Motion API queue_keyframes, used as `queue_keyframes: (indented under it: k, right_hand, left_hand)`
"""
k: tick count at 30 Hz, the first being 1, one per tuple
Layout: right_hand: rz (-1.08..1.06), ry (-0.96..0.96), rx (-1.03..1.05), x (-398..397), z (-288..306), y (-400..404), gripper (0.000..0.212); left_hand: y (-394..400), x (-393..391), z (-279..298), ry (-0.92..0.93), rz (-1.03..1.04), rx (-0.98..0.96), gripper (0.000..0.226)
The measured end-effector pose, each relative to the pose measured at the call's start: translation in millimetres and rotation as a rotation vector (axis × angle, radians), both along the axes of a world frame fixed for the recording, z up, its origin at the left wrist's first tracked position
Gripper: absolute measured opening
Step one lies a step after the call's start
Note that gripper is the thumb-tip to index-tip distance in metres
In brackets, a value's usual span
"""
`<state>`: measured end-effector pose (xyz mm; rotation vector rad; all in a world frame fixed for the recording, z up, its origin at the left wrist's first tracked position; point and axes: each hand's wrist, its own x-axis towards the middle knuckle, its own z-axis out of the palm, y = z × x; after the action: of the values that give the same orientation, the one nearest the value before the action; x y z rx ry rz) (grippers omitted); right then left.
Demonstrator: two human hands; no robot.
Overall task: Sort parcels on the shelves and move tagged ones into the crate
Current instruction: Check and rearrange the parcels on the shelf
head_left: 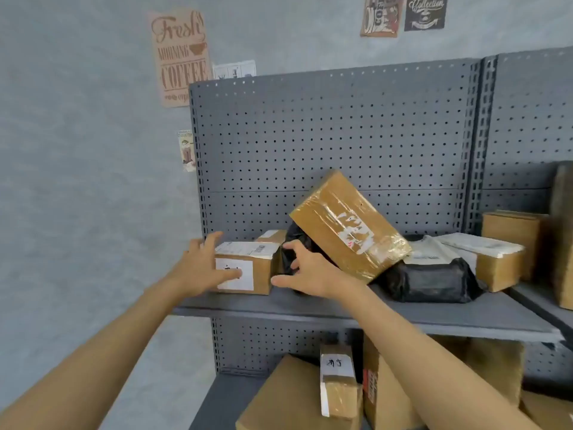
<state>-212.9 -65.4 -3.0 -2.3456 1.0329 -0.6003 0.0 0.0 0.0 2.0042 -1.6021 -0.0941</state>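
The small cardboard box (248, 268) with a white handwritten tag on its front face sits at the left end of the grey upper shelf (403, 318), a printed shipping label across its top. The left hand (201, 268) reaches to it with fingers spread and fairly straight, fingertips lying on the white tag and the box's left edge; it is released, curled round nothing. The right hand (305, 274) is just to the right of the box, thumb extended low toward its right face, fingers bent against a black plastic-wrapped parcel (294, 243) behind; whether it grasps that parcel cannot be told.

A larger taped brown box (347, 225) leans tilted over that black parcel, its lower end resting against another black bagged parcel (434, 280). On that one lies a grey mailer bag (424, 249), with a white-topped carton (493, 262) just beside it and a plain brown carton (511, 231) farther right. A small box (273, 235) peeks out behind the tagged one.

On the lower shelf (217, 401), several brown cartons stand close together, one narrow upright box (338, 380) carrying a white tag with handwriting. The grey pegboard back panel (341, 135) rises behind, and coffee posters (179, 57) hang on the wall.
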Motion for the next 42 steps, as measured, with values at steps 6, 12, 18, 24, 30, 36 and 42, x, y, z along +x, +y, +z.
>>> queue_keyframes:
  k: [6,12,18,24,30,36,42]
  right_hand:
    - [0.051,0.038,0.195,63,-5,-49,0.096]
    - [0.015,-0.176,0.213,100,-14,-63,0.106]
    - [-0.077,-0.465,0.124,139,-4,-52,0.124]
    - [-0.102,-0.624,0.313,167,-1,-41,0.095]
    - [-0.236,-0.572,0.051,171,-16,-40,0.051]
    - [-0.269,-0.593,0.166,178,-29,-41,0.050]
    - [-0.285,-0.626,0.185,189,-33,-59,0.065]
  left_hand:
    - [-43,38,-5,0.185,-0.068,0.095,0.094]
    - [-56,82,7,0.274,-0.076,0.020,0.080]
    - [-62,123,28,0.299,-0.127,-0.163,0.077]
    - [-63,157,46,0.375,-0.204,-0.251,0.086]
    - [-74,158,39,0.521,-0.301,-0.216,0.081]
    - [-94,142,11,0.564,-0.318,-0.116,0.069]
    - [-106,153,4,0.745,-0.362,-0.060,0.076]
